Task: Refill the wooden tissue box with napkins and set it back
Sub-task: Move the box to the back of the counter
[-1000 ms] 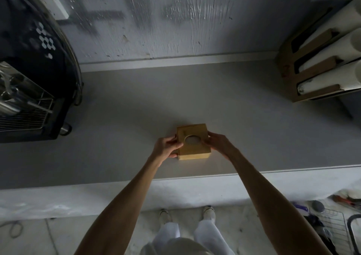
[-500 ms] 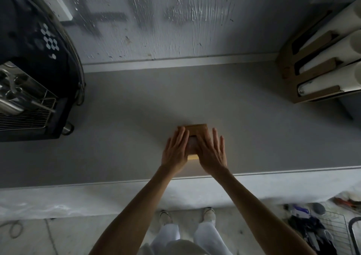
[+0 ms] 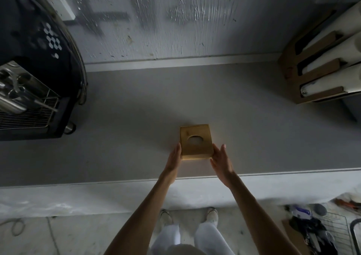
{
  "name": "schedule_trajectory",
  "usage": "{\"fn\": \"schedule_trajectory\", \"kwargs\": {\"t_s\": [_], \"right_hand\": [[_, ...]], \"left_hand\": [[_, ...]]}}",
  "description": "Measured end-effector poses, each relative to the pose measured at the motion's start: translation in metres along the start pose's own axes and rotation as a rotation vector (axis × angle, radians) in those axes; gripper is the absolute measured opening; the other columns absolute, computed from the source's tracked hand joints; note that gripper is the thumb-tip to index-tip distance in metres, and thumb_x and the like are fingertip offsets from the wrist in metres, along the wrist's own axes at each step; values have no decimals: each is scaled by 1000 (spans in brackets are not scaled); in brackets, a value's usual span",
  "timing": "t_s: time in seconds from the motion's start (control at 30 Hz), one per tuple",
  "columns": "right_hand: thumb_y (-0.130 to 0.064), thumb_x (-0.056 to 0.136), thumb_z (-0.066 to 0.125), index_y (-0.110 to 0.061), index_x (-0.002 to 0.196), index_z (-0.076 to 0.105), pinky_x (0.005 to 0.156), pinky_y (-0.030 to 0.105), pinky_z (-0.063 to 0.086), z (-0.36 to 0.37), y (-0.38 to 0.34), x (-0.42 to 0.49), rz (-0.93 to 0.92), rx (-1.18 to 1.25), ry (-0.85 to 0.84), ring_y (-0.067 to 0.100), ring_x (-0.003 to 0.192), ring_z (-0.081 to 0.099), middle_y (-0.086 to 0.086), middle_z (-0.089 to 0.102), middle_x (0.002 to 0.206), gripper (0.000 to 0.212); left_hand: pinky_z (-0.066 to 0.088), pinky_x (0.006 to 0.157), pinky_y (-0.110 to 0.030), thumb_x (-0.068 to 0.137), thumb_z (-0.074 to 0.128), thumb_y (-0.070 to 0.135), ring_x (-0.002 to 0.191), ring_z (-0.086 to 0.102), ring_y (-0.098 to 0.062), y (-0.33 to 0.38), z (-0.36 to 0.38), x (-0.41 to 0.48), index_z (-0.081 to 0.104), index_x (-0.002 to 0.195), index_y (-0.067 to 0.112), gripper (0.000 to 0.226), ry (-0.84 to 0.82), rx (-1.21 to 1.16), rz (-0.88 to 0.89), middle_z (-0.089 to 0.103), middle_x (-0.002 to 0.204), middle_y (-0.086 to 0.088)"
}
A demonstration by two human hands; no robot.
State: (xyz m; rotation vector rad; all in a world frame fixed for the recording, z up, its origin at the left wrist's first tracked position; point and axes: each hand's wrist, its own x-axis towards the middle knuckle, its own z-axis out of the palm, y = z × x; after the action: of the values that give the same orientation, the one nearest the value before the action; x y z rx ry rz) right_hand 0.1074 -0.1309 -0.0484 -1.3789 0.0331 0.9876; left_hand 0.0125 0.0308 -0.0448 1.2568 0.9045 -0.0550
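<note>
- Wooden tissue box [image 3: 196, 142] sits between both hands, upright on the grey counter [image 3: 254, 130], near its front edge and about midway along it.
- Left hand [image 3: 174, 159] is flat and edge-on, fingers straight, its grip spread wide and pressed against the box's left side near the front corner; nothing is clasped in it.
- Right hand [image 3: 220, 160] mirrors it: palm turned inward, fingers extended, touching or just beside the box's right front corner, which of the two I cannot tell.
- Top of the box shows a round opening [image 3: 195, 139] with something pale inside; whether it is napkins is unclear.
- Bare forearms reach up from the bottom of the view; white trousers [image 3: 195, 239] and shoes stand on the floor below the counter's edge.
- Dark coffee machine [image 3: 37, 79] occupies the counter's far left, well apart from the box.
- Cardboard rack [image 3: 312, 73] holding white rolls stands at the far right.
- Wire basket [image 3: 336, 233] of dark items lies on the floor at lower right.
</note>
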Motion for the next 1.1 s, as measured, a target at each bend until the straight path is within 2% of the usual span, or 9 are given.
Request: {"fn": "schedule_trajectory", "kwargs": {"t_s": [0.13, 0.23, 0.4, 0.53, 0.67, 0.8, 0.9, 1.0, 1.1], "right_hand": [[-38, 104, 32, -22, 136, 51, 115, 38, 35, 2, 6, 3, -157, -189, -14, 12, 130, 51, -2, 59, 135, 41], [-33, 97, 54, -23, 137, 53, 102, 35, 47, 2, -6, 10, -262, -268, -3, 17, 122, 59, -3, 65, 128, 41], [-29, 95, 59, -22, 132, 59, 96, 31, 50, -31, -73, 51, -351, -270, 94, 11, 111, 65, -5, 71, 119, 38], [-42, 88, 57, -38, 115, 65, 68, 15, 45, -56, -142, 110, -429, -230, 124, -2, 77, 59, -17, 69, 86, 29], [-43, 89, 59, -44, 115, 66, 98, 35, 46, -85, -191, 183, -438, -140, 152, 16, 116, 61, -10, 70, 117, 27], [-69, 64, 70, -47, 110, 69, 100, 35, 44, -102, -213, 241, -472, -76, 162, 15, 117, 60, -7, 70, 117, 51], [-50, 79, 65, -48, 103, 71, 94, 32, 45, -112, -216, 272, -496, -78, 213, 15, 112, 62, -13, 73, 107, 25], [-30, 89, 60, -41, 95, 74, 76, 25, 47, -119, -211, 290, -490, -106, 272, 8, 87, 63, -18, 72, 85, 19], [-27, 96, 56, -27, 113, 70, 66, 22, 42, -126, -202, 303, -493, -144, 293, 9, 79, 57, -14, 66, 82, 21]], "left_hand": [[26, 109, -28, 97, 28, 56, 132, 38, -7, 13, 10, -5, 38, 144, 22, 58, 5, -60, -37, 45, 141, 10], [32, 103, -29, 98, 39, 44, 130, 45, -12, 28, 20, -2, 47, 137, 33, 40, 48, -37, 1, 53, 140, 4], [44, 95, -41, 102, 39, 25, 112, 55, -13, 91, 55, 36, 51, 131, 32, 32, 1, -53, 33, 58, 129, 2], [48, 96, -40, 101, 42, 25, 112, 55, -15, 161, 91, 96, 45, 141, 24, 40, -19, -56, 160, 55, 130, -2], [47, 96, -41, 99, 46, 25, 97, 55, -11, 217, 123, 163, 51, 131, 24, 32, -38, -18, 231, 55, 116, -1], [50, 96, -43, 97, 50, 25, 93, 59, -11, 241, 142, 224, 57, 110, 36, 19, -39, 19, 252, 62, 105, 4], [51, 98, -44, 97, 50, 24, 98, 58, -14, 244, 153, 263, 58, 118, 31, 23, -23, 34, 235, 63, 110, 1], [50, 98, -45, 98, 49, 24, 105, 56, -17, 233, 159, 282, 57, 118, 28, 22, -6, 49, 204, 59, 115, 0], [53, 93, -44, 98, 49, 27, 104, 58, -21, 223, 163, 295, 56, 127, 24, 30, 43, 61, 227, 60, 115, -2]]}}
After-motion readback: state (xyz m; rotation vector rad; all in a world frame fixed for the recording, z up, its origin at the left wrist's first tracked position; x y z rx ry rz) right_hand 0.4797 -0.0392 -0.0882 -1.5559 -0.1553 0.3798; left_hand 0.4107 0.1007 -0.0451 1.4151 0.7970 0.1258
